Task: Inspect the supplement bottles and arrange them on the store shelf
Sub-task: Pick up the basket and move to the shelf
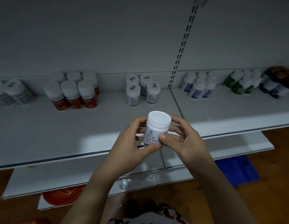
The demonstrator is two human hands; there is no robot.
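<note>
Upper half of the frame: flat grey-white back panel (92,38), smooth and matte, split right of centre by a slotted metal upright (182,50).

Across the middle: broad white shelf (92,126), matte sheet metal with a thin front lip. Below it, a lower shelf (59,180), mostly hidden by the forearms.

Lower right: brown wooden floor (278,159) and a blue bag (237,172), partly cut off by the shelves.

At the back of the shelf, upright cylinders with white caps:
- orange-labelled bottles (72,94), left of centre
- four white-labelled bottles (141,89), centre
- blue-labelled bottles (198,86), to the right
- green-labelled bottles (240,84), further right

Groups at both edges blurred, print unreadable.

Centre of the frame, over the shelf's front edge: left hand (130,143) and right hand (185,139), fingers curled round one white bottle (154,130). Glossy plastic, wide smooth cap, roughly upright. Left thumb across the lower label, right thumb pressed on its right side. Dark characters under a small blue emblem, bottom lines covered by the thumbs.
</note>
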